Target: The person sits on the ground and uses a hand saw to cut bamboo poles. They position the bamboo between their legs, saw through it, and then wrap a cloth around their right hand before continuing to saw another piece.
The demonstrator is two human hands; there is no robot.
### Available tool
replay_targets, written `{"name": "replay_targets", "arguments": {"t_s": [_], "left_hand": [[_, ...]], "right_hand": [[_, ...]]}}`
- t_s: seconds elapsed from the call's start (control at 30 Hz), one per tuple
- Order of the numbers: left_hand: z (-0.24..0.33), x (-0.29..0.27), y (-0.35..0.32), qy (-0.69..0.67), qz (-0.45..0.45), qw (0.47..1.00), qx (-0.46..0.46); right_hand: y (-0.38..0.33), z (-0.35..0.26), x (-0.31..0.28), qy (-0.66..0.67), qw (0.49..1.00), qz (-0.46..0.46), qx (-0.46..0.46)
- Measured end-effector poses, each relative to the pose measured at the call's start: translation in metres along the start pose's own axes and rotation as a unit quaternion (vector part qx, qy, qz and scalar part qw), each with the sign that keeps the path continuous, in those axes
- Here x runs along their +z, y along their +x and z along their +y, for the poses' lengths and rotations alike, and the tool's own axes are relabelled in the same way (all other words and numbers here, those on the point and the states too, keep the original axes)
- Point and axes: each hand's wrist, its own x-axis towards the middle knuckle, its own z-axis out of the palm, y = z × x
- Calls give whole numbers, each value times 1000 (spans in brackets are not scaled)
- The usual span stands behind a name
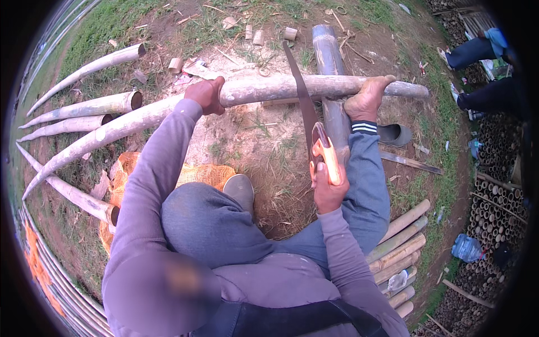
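Bamboo pole (252, 90), clasped by outstretched left hand (206, 95), right hand (330, 190) closer in, wrapped around saw handle (330, 160)

The ground (245, 147) is bare dirt and patchy grass. On it lie bamboo poles (84, 106) at ten o'clock, short offcuts (258, 37) at twelve, a thick log (330, 55) at one, a dark shoe (394, 135) between two and three, and a row of cut lengths (397, 251) at four.
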Motion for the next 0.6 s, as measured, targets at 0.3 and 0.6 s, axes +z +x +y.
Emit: {"name": "replay_targets", "arguments": {"t_s": [0.3, 0.6], "left_hand": [[23, 5, 17, -5, 18, 999, 33], [24, 1, 21, -6, -10, 999, 38]], "right_hand": [[91, 8, 28, -68, 991, 19, -110], [-85, -43, -52, -7, 999, 40, 12]]}}
